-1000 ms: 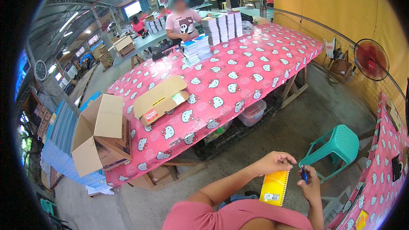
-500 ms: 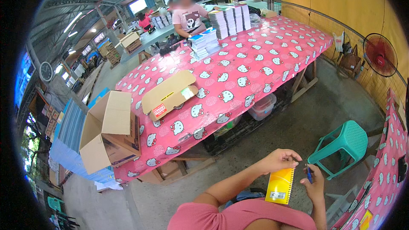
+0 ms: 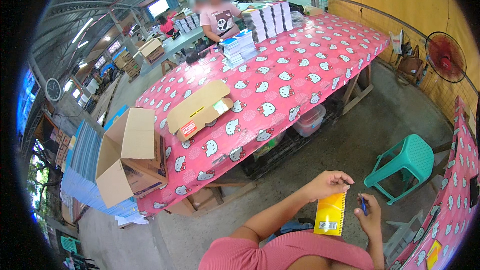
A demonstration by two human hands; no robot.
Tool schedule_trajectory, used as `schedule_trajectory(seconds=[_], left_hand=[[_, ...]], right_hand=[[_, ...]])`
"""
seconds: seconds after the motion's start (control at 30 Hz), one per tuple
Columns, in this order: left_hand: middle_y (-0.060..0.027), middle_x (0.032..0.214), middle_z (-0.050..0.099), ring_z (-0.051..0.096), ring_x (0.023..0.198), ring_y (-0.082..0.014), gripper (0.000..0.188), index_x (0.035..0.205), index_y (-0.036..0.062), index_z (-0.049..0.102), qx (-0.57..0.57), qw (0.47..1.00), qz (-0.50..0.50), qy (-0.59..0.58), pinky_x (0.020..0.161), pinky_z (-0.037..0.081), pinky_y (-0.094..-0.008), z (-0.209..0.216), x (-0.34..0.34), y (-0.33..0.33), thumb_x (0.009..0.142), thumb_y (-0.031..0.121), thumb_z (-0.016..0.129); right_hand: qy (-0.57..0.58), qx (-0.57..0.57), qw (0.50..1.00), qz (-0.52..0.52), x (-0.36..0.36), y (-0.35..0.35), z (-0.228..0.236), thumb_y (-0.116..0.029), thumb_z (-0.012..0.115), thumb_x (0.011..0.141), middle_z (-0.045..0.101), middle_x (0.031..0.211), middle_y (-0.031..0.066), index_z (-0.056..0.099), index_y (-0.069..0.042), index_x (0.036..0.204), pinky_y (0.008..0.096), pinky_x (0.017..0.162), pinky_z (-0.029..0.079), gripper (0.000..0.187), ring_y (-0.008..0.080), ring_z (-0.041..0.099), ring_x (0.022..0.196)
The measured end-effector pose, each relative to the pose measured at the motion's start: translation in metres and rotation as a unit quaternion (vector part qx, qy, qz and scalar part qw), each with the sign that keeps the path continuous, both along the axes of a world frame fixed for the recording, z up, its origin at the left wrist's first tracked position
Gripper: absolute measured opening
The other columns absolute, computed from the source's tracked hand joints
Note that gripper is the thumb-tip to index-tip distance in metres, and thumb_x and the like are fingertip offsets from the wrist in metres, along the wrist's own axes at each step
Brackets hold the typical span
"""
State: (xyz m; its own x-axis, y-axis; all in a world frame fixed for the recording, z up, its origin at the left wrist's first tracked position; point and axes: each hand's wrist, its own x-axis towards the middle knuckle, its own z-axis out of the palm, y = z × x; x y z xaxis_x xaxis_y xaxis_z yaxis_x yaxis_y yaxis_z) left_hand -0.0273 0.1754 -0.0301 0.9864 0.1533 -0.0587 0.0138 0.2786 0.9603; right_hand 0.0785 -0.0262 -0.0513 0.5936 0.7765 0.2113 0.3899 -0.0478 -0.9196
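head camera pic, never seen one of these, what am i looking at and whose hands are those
This picture comes from a wide fisheye camera worn on a person's head, looking down, which is why straight edges bend near the rim. The two bare arms coming in from the lower edge are that person's own. The left hand grips the top of a yellow spiral notebook; the right hand holds a blue pen beside it. Ahead stands a long table with a pink cartoon-cat cloth. On it lie a flat cardboard box, an open carton at its near end and stacks of booklets at the far end, where another person works. A green stool stands on the floor.
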Motion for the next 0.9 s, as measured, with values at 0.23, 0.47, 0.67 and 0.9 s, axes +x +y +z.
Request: schedule_trajectory(seconds=[0.23,0.47,0.67,0.9], left_hand=[[-0.0004,0.078,0.059,0.054,0.071,-0.0062,0.020,0.104,0.0053,0.059,-0.026,1.000,0.007,-0.006,0.065,0.045,-0.0215,-0.002,-0.008,0.001,0.085,0.011,0.059],[-0.0005,0.081,0.059,0.054,0.074,-0.0067,0.022,0.106,0.0045,0.058,-0.026,1.000,0.002,0.012,0.068,0.045,-0.0223,0.000,-0.014,0.006,0.086,0.013,0.059],[-0.0009,0.084,0.059,0.055,0.077,-0.0070,0.024,0.108,0.0042,0.057,-0.038,0.999,0.001,0.014,0.071,0.045,-0.0229,-0.004,-0.016,0.009,0.086,0.014,0.059],[-0.0034,0.089,0.059,0.056,0.081,-0.0099,0.045,0.125,0.0066,0.045,-0.033,0.997,-0.073,-0.005,0.074,0.045,-0.0245,0.001,-0.024,0.017,0.084,0.009,0.061]], right_hand=[[0.008,-0.040,0.999,0.000,-0.006,-0.002,-0.013,-0.020,0.073,0.066,0.056,0.089,0.0109,0.056,0.000,0.100,0.0308,0.074,0.044,0.044,0.0198,0.055,0.082],[0.045,-0.066,0.997,-0.008,-0.017,0.000,-0.009,-0.025,0.074,0.066,0.056,0.081,0.0093,0.057,-0.001,0.099,0.0308,0.068,0.045,0.044,0.0195,0.056,0.074],[-0.039,-0.065,0.997,-0.007,-0.016,-0.001,-0.013,-0.032,0.074,0.067,0.054,0.081,0.0114,0.058,0.002,0.096,0.0312,0.067,0.043,0.048,0.0225,0.055,0.073],[-0.045,-0.062,0.997,-0.031,-0.012,-0.002,-0.023,-0.030,0.074,0.067,0.053,0.081,0.0123,0.055,0.003,0.093,0.0320,0.067,0.043,0.046,0.0231,0.054,0.074]])
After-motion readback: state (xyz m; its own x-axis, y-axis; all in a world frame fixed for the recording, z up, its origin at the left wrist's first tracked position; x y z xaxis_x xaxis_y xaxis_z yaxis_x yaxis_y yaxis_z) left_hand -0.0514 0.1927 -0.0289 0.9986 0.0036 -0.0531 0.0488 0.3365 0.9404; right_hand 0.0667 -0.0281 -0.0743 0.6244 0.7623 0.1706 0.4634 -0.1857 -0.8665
